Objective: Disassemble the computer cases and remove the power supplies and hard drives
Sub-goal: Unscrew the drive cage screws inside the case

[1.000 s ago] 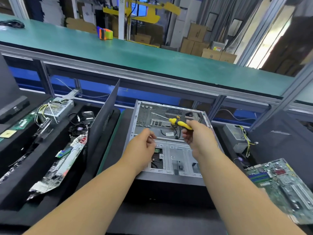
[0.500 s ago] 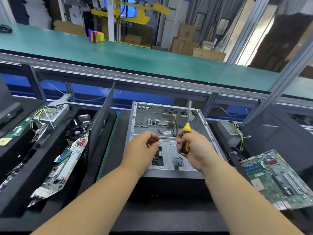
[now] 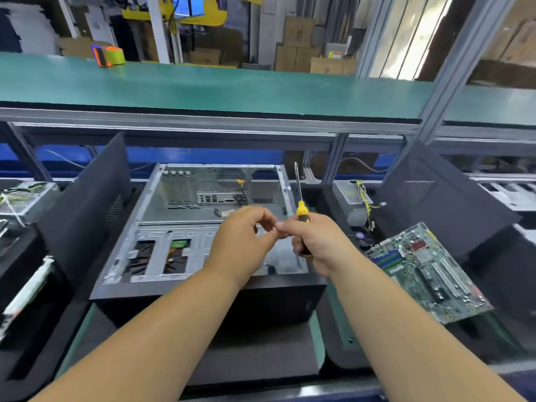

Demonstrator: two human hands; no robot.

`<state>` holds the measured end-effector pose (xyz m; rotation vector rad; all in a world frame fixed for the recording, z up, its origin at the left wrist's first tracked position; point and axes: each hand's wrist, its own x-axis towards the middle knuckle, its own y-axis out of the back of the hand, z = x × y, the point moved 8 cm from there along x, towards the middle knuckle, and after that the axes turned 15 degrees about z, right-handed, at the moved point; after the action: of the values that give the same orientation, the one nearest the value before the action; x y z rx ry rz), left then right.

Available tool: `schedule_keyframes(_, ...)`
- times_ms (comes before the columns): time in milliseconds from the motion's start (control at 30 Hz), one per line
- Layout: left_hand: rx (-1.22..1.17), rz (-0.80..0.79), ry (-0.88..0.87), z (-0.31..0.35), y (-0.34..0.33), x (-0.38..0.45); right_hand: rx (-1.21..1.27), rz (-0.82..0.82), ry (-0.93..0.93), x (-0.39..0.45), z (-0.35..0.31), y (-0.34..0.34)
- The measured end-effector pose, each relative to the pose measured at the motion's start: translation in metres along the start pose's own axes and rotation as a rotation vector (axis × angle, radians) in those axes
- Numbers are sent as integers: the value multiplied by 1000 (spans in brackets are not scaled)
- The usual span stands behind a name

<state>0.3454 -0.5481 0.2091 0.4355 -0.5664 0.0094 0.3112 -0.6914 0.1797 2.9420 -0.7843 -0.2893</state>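
The open grey sheet-metal computer case (image 3: pixel 203 227) lies on its side on the table, in front of the person. I judge it stiff and rather heavy, with thin edges that may cut, so it is best taken by the folded outer rims. The right hand (image 3: pixel 319 242) grips the yellow-and-black screwdriver (image 3: pixel 301 216) with its shaft upward; the left hand (image 3: pixel 243 242) has its fingers curled, perhaps pinching a small screw, but this is blurred. No writing is readable.
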Motion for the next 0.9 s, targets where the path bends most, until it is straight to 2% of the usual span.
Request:
schedule_keyframes(333,111,-153,-131,46,-100,-15,32,-9,-118,33,42,92)
schedule_keyframes(500,271,-317,-76,40,-138,-25,-228,151,-84,60,70,134)
schedule_keyframes(667,301,-330,-63,38,-148,-32,-386,174,-106,78,107,156)
schedule_keyframes(900,269,-309,-20,39,-148,-29,-398,141,-151,89,124,161)
